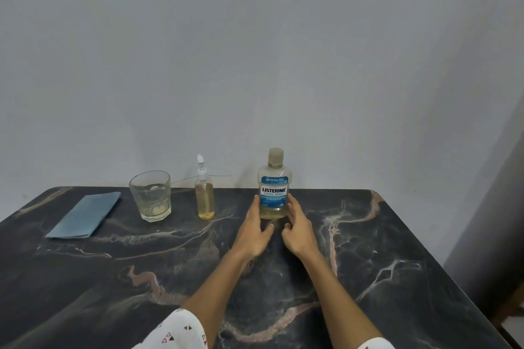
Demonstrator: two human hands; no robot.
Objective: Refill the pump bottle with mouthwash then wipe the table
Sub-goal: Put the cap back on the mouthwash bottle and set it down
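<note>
Mouthwash bottle (274,188) upright — both hands flanking, fingers (256,201) touching.

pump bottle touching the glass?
Apart. The head view shows bare dark table between the pump bottle and the glass; both stand upright, side by side.

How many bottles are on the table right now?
2. The pump bottle stands right of the glass; the mouthwash bottle stands further right. None seem hidden.

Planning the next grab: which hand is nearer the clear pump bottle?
Left. The left hand sits right of the clear pump bottle, beside the mouthwash bottle; the right hand lies farther right.
</note>
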